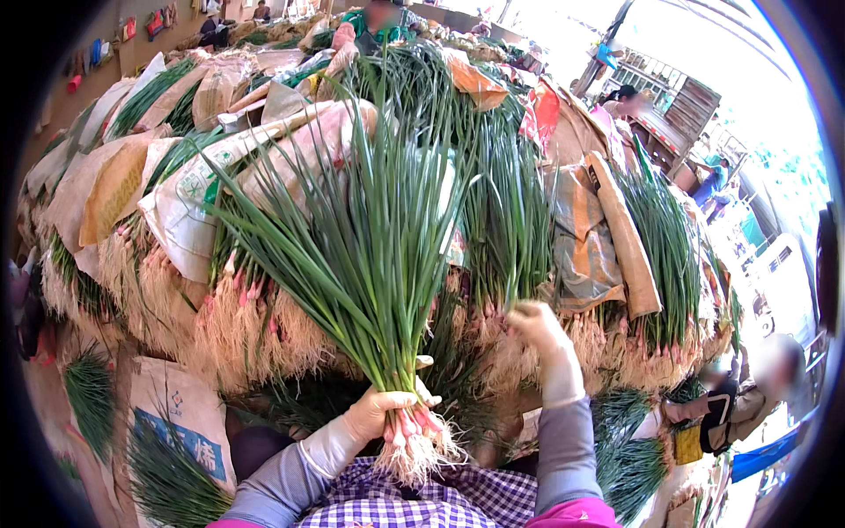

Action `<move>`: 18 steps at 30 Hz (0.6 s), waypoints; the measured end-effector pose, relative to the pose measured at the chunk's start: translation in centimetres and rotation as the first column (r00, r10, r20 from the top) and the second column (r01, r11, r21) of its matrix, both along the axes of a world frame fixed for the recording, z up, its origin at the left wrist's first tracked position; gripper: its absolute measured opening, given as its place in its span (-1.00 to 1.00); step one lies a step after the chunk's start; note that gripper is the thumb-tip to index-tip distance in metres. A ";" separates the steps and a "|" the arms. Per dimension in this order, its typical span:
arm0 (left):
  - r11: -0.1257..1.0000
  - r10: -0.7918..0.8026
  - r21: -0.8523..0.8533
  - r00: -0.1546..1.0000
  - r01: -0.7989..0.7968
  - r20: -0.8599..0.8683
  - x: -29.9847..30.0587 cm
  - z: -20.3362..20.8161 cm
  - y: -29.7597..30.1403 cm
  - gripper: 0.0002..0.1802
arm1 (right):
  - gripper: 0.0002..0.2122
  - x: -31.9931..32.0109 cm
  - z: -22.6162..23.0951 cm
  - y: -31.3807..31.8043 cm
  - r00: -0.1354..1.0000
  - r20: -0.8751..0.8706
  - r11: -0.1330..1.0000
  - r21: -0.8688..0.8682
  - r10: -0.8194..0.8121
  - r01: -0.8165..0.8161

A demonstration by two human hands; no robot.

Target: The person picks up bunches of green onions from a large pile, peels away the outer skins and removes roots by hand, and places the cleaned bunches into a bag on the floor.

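Observation:
A bunch of spring onions (352, 264) stands upright in front of me, its long green leaves fanned up and out. My left hand (387, 409), in a pale glove, is closed round it just above the pinkish bulbs. Below the fist hang its pale, stringy roots (414, 462). My right hand (539, 324), also gloved, is raised to the right of the bunch, apart from it, before the root ends of the heap. Its fingers are curled together and a little smeared; what they hold, if anything, is too small to make out.
A big heap of spring onions (510, 220) rises ahead, roots facing me, partly covered by woven sacks (185, 211). Loose bunches lie at lower left (172, 471) and lower right (632, 471). A person (748, 405) bends at right; other people are behind the heap.

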State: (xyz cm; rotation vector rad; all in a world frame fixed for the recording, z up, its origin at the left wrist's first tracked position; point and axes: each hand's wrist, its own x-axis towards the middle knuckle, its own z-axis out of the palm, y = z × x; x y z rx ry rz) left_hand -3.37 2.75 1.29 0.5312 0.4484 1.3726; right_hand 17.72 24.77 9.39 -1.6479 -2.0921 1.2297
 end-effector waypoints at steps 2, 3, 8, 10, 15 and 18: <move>0.997 -0.061 -0.047 0.998 0.062 0.005 0.2 -0.9 -0.1 -0.28 | -0.73 1.0 -1.9 -2.6 0.864 -0.503 0.982 -0.168 -0.014 -0.082; 0.997 -0.053 -0.060 0.999 0.053 -0.007 0.3 -1.6 -0.1 -0.32 | -0.74 0.7 -2.8 -4.1 0.789 -0.611 0.971 -0.222 -0.065 -0.091; 0.986 -0.126 -0.123 0.988 0.114 -0.092 0.5 -1.6 0.2 -0.55 | -0.76 -1.6 -5.3 -10.6 0.665 -0.736 0.937 -0.308 -0.125 -0.164; 0.980 -0.164 -0.126 0.983 0.153 -0.081 0.5 -1.4 0.1 -0.63 | -0.74 -3.0 -5.7 -12.4 0.692 -0.713 0.898 -0.371 -0.113 -0.236; 0.972 -0.205 -0.142 0.971 0.188 -0.120 0.3 -1.2 0.3 -0.62 | -0.74 -5.4 -4.9 -11.3 0.763 -0.645 0.965 -0.228 -0.049 -0.131; 0.980 -0.151 -0.153 0.979 0.130 -0.135 1.2 -1.3 0.7 -0.60 | -0.79 -6.8 -4.6 -10.1 0.936 -0.352 0.996 0.090 0.010 0.023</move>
